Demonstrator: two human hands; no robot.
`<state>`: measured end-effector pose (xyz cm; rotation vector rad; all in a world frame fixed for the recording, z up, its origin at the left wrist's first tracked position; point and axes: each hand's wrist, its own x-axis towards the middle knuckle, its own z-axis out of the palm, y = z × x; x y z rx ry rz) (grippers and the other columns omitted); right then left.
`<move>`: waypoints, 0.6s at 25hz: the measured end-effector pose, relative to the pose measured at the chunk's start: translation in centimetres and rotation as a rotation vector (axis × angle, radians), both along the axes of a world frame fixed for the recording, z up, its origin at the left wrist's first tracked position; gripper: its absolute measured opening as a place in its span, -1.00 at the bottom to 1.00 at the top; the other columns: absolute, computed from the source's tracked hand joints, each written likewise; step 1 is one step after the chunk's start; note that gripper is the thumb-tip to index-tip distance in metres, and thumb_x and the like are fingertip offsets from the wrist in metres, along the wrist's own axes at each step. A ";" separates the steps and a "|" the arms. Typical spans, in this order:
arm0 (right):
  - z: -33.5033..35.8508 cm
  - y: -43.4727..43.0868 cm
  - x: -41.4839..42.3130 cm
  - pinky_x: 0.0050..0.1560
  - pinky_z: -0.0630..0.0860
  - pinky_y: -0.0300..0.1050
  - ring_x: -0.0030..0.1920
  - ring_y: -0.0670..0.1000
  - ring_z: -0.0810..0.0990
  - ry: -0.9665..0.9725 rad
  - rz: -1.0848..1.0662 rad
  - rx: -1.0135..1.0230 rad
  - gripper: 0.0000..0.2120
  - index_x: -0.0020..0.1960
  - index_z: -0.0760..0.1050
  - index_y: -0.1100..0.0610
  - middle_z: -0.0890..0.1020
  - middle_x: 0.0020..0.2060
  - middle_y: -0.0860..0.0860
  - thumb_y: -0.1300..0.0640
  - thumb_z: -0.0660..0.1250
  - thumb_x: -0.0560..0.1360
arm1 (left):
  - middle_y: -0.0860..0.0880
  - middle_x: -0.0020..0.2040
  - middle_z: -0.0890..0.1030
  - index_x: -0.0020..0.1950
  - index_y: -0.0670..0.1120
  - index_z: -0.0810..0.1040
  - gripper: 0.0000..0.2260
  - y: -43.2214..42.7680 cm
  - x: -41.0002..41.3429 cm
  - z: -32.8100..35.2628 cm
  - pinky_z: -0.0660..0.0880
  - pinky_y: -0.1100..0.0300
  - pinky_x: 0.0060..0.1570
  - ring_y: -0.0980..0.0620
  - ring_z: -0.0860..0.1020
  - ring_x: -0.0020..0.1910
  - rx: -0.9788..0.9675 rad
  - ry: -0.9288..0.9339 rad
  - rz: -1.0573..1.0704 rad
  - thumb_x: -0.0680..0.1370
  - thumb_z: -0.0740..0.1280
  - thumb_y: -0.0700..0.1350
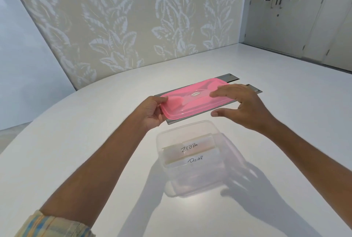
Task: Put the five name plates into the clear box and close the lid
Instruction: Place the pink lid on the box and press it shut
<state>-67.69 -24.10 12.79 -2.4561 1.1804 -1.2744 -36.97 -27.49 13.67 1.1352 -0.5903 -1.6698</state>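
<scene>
Left hand (152, 112) gripping pink lid (194, 99), right hand (245, 105) spread open, white table (76, 141), leaf-patterned wall (123, 23)

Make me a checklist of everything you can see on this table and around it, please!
Surface: white table, with grey panels set in it.
Job's things: clear box open, name plates inside reading ZEBRA and DEAR; pink lid held beyond the box.
Clutter: nothing seen.
Hands: left hand grips the lid's edge; right hand open, hovering over the lid's other end.
Cables: nothing seen.
Surroundings: leaf-patterned wall, doors.
</scene>
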 end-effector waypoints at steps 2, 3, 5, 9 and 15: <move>-0.4 0.3 0.0 0.32 0.35 -0.45 0.34 -0.30 0.55 -0.164 -0.028 0.185 -0.56 0.25 0.69 -0.08 0.69 0.23 -0.26 -0.25 0.55 0.44 | -0.15 0.16 0.69 0.29 -0.25 0.61 -0.78 1.1 0.7 -0.6 0.71 0.09 -0.08 -0.05 0.69 -0.05 -0.006 -0.061 0.008 0.66 0.31 -0.28; -0.7 0.1 0.0 0.29 0.38 -0.47 0.32 -0.33 0.55 -0.260 -0.078 0.266 -0.56 0.26 0.68 -0.11 0.68 0.23 -0.28 -0.29 0.51 0.47 | -0.15 0.18 0.70 0.28 -0.24 0.62 -0.79 1.6 1.0 -1.0 0.71 0.09 -0.06 -0.05 0.69 -0.02 -0.004 -0.080 0.004 0.66 0.31 -0.27; -1.5 -0.8 0.0 0.26 0.48 -0.31 0.26 -0.24 0.62 -0.431 -0.172 0.455 -0.55 0.28 0.67 -0.06 0.71 0.20 -0.21 -0.27 0.50 0.49 | -0.19 0.24 0.69 0.33 -0.26 0.58 -0.76 2.6 1.5 -1.7 0.74 0.08 -0.14 -0.08 0.72 -0.02 -0.001 -0.087 0.001 0.67 0.31 -0.26; -3.8 -2.4 1.2 -0.20 0.59 -0.16 -0.16 -0.04 0.72 -0.507 -0.243 0.701 -0.73 0.11 0.73 0.05 0.78 -0.03 0.03 -0.05 0.58 0.47 | -0.25 0.08 0.73 0.32 -0.30 0.55 -0.77 4.5 2.1 -3.0 0.72 0.08 -0.28 -0.13 0.77 -0.17 0.000 -0.073 -0.029 0.69 0.29 -0.26; -7.2 -2.7 3.6 -0.22 0.51 -0.11 -0.19 0.01 0.65 -0.492 -0.367 0.740 -0.77 0.01 0.69 0.07 0.75 -0.07 0.04 -0.04 0.58 0.45 | -0.06 -0.21 0.59 -0.14 -0.15 0.57 -0.73 5.5 2.0 -6.5 0.51 0.16 -0.30 -0.08 0.55 -0.31 -0.014 -0.825 0.148 0.62 0.38 0.03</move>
